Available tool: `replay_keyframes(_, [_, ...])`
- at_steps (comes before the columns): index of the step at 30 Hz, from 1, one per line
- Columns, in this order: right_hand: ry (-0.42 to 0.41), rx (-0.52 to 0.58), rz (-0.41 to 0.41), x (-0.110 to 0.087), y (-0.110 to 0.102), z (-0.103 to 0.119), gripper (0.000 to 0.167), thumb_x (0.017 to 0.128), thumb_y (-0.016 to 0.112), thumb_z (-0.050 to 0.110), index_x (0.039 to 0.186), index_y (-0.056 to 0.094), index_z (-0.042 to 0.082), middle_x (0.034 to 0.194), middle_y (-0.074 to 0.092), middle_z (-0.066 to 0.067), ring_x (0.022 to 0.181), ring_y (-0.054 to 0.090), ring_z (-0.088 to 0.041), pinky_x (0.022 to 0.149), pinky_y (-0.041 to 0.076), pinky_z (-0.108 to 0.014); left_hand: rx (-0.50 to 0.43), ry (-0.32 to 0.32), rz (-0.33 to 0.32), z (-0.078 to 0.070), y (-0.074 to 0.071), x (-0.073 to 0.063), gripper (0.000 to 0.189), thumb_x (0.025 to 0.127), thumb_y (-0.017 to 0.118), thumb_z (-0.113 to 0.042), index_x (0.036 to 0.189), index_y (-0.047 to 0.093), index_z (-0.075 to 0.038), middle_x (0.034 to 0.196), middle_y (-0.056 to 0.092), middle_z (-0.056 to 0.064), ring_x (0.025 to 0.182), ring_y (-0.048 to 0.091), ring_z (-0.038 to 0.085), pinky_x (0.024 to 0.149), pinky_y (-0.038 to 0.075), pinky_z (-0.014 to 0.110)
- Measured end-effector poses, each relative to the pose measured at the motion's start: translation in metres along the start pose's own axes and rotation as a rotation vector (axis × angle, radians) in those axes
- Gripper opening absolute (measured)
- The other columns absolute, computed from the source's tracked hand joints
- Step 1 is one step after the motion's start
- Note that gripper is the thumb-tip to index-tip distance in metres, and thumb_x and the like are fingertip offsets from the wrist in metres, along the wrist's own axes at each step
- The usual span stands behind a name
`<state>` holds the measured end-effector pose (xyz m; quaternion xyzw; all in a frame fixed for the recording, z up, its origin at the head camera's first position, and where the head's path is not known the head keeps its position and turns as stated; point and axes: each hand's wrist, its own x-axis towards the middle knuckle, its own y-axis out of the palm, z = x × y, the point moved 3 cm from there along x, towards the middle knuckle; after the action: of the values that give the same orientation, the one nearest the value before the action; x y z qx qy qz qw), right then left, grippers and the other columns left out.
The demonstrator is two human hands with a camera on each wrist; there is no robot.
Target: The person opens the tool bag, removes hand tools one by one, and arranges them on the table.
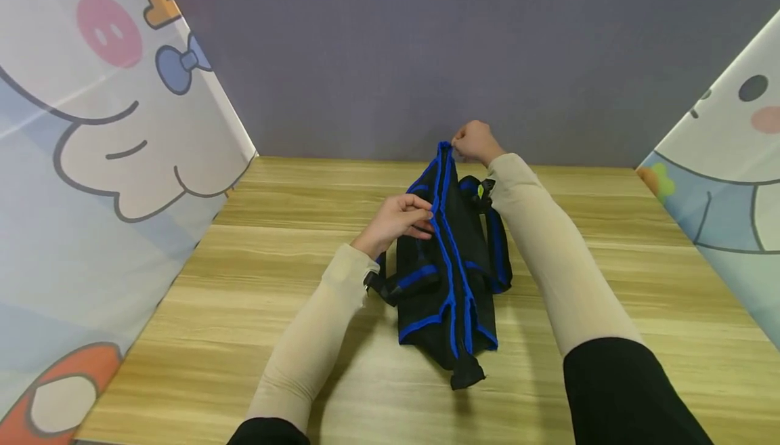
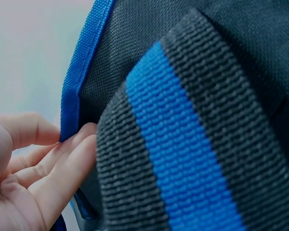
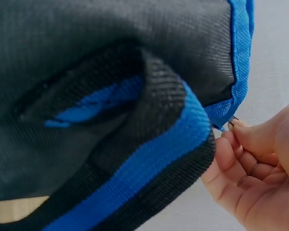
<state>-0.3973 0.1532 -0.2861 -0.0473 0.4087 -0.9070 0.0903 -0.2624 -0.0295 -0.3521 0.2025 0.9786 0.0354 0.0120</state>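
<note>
A black fabric bag (image 1: pixel 420 323) with blue trim and a long opening on top stands on the table. My left hand (image 1: pixel 405 218) pinches the blue-trimmed edge (image 2: pixel 72 103) partway along the opening, thumb on one side and fingers on the other. At the bag's far end, my right hand (image 1: pixel 475 141) pinches a small dark zipper pull (image 3: pixel 233 120) by the blue corner, mostly hidden by the fingertips. Black straps with a blue stripe hang on both sides: the left strap (image 2: pixel 178 139) fills much of the left wrist view, the right strap (image 3: pixel 159 139) loops beside the right hand.
The bag stands on a wood-grain table (image 1: pixel 256 282). A grey wall panel (image 1: pixel 426 45) rises behind the table. Cartoon-printed panels stand at the left (image 1: pixel 122 160) and the right (image 1: pixel 737 181). A black end tab (image 1: pixel 467 372) sticks out at the bag's near end.
</note>
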Motion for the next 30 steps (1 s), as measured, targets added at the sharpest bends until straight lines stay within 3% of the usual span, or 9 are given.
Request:
replay_keyframes(2, [0.028,0.034,0.007,-0.001,0.001,-0.001,0.029,0.102,0.050,0.009,0.106,0.072,-0.010,0.119,0.065,-0.026,0.094,0.066,-0.035,0.087,0.058,-0.047,-0.004,-0.002,-0.001,-0.001,0.000,0.000,0.015,0.094,0.056,0.008,0.107,0.061,0.014,0.078,0.068,0.004,0.068,0.067,0.017,0.069,0.063,0.038])
replay_keyframes(5, [0.035,0.042,0.019,-0.002,0.002,0.000,0.030,0.102,0.050,0.010,0.114,0.069,-0.011,0.117,0.065,-0.025,0.093,0.065,-0.033,0.086,0.058,-0.046,-0.009,-0.005,-0.004,-0.001,0.001,0.000,0.016,0.094,0.055,0.008,0.108,0.061,0.015,0.077,0.068,0.004,0.068,0.067,0.017,0.069,0.063,0.037])
replay_keyframes(9, [0.020,0.048,0.025,-0.004,0.001,0.002,0.028,0.102,0.052,0.010,0.108,0.069,-0.011,0.100,0.068,-0.021,0.081,0.065,-0.028,0.082,0.059,-0.044,-0.016,-0.006,-0.009,-0.002,0.000,0.001,0.017,0.094,0.055,0.009,0.108,0.061,0.016,0.077,0.068,0.004,0.067,0.067,0.017,0.069,0.063,0.037])
replay_keyframes(14, [0.011,0.064,0.051,-0.006,0.000,0.007,0.030,0.102,0.052,0.010,0.081,0.066,-0.005,0.074,0.063,-0.012,0.067,0.060,-0.021,0.069,0.058,-0.036,-0.022,0.001,-0.010,-0.002,0.000,0.000,0.017,0.094,0.055,0.009,0.109,0.060,0.017,0.080,0.068,0.005,0.068,0.067,0.016,0.069,0.063,0.036])
replay_keyframes(18, [0.002,0.058,0.075,-0.009,0.000,0.010,0.038,0.102,0.052,0.011,0.067,0.058,-0.001,0.064,0.057,-0.010,0.061,0.054,-0.020,0.060,0.051,-0.030,-0.023,-0.002,-0.009,-0.002,-0.001,-0.001,0.018,0.095,0.055,0.009,0.111,0.060,0.017,0.083,0.066,0.006,0.068,0.067,0.016,0.070,0.063,0.036])
replay_keyframes(26, [-0.110,-0.129,0.089,-0.016,0.003,0.021,0.025,0.098,0.055,0.011,0.090,0.071,-0.005,0.072,0.066,-0.014,0.069,0.064,-0.028,0.062,0.050,-0.027,-0.027,0.016,-0.016,-0.001,-0.002,0.000,0.017,0.095,0.055,0.009,0.109,0.060,0.017,0.082,0.065,0.006,0.067,0.066,0.015,0.069,0.062,0.034])
replay_keyframes(30, [-0.123,-0.161,0.096,-0.022,0.003,0.025,0.025,0.099,0.054,0.011,0.099,0.072,-0.006,0.076,0.068,-0.017,0.071,0.064,-0.030,0.063,0.049,-0.030,-0.035,0.022,-0.022,-0.001,-0.004,0.001,0.017,0.095,0.056,0.009,0.109,0.060,0.017,0.080,0.065,0.005,0.066,0.066,0.015,0.069,0.062,0.034])
